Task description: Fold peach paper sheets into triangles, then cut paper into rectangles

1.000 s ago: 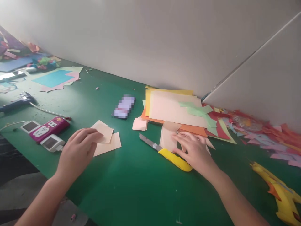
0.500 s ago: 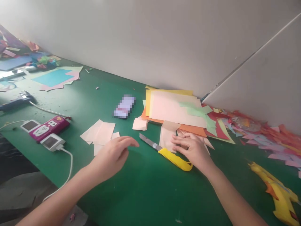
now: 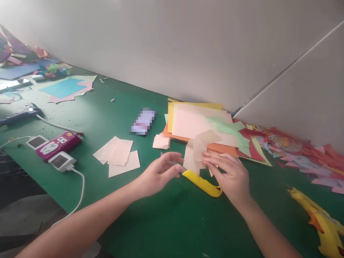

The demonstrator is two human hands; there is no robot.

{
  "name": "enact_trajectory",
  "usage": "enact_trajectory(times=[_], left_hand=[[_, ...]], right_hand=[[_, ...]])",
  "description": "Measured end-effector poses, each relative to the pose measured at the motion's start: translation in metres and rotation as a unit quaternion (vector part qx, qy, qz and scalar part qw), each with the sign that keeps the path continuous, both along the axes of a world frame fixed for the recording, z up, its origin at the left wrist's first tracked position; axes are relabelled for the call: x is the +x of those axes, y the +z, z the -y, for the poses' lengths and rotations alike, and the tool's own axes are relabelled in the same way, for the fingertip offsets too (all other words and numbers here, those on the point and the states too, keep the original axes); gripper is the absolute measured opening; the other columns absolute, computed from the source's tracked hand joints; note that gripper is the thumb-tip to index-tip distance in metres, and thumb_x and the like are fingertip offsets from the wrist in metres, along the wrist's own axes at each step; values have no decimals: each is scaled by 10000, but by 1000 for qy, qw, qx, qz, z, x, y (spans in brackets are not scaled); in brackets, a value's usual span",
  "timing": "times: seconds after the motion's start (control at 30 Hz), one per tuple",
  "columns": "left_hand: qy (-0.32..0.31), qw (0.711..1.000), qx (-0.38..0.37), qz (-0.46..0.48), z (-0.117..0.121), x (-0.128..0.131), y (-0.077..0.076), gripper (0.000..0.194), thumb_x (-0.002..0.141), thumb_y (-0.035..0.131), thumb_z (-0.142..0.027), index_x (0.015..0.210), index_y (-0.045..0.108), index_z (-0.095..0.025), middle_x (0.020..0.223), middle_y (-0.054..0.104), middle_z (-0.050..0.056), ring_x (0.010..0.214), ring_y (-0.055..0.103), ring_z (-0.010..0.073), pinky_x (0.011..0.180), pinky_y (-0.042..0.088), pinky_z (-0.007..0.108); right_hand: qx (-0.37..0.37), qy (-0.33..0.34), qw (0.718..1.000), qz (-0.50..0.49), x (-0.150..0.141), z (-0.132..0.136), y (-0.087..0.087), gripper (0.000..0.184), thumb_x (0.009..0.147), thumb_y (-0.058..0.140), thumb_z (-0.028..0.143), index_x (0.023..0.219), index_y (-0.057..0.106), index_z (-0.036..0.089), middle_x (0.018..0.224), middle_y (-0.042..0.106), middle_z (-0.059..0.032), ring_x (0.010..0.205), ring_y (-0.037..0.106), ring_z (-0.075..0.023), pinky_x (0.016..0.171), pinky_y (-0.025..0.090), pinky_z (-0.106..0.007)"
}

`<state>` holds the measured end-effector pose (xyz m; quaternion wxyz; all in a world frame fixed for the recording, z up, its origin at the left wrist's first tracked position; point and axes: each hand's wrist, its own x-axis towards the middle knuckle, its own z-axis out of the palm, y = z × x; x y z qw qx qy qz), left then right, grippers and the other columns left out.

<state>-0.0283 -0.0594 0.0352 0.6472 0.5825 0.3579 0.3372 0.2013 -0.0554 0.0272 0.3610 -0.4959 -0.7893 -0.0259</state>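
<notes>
Pinched in my right hand is a thin pale paper piece, raised and tilted above a pale paper stack. My left hand hovers with fingers apart over the blade of a yellow utility knife, hiding most of that blade; it holds nothing. The knife's handle lies just below the papers, close to my right hand. Left of my left hand, several pale paper pieces overlap on the green table. A small pile of pale squares sits beyond the hands.
Larger coloured sheets are stacked against the wall, beside a phone blurred out. A yellow glue gun lies at right, below a heap of paper scraps. At left are a purple power strip with white chargers and a blue glue gun.
My right hand has lifted a paper piece off the stack. My left hand has moved right, from beside the loose pieces to over the knife blade.
</notes>
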Motion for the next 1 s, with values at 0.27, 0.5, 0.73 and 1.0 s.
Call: enact_trajectory(times=[0.27,0.5,0.73,1.0], left_hand=[[99,995,5,-16,-7,-7,-3,299,837,586,-354,1076,544,-180,950,631,51,830,607,166,676,505,258],[67,992,74,-78,-3,-4,-6,196,761,632,-205,950,608,-158,945,655,56,860,616,175,682,501,236],[-2,998,44,-54,3,1,-9,221,881,478,-262,1011,622,-155,959,647,63,858,596,170,719,490,255],[-28,997,-67,11,2,-3,-4,427,930,354,-470,995,619,-140,892,597,64,829,570,168,676,469,245]], right_hand=[[9,200,980,0,-33,27,9,162,813,635,163,947,665,250,945,728,0,720,597,-159,652,449,-314],[-287,62,891,-346,-33,21,9,252,874,492,457,925,602,235,842,641,-28,723,614,-150,606,508,-247],[-409,49,840,-354,-46,24,5,286,730,661,478,794,601,205,712,583,-6,636,565,-141,527,474,-221],[-384,14,856,-345,-50,28,7,289,740,655,464,690,552,199,625,516,11,575,489,-128,488,406,-223]])
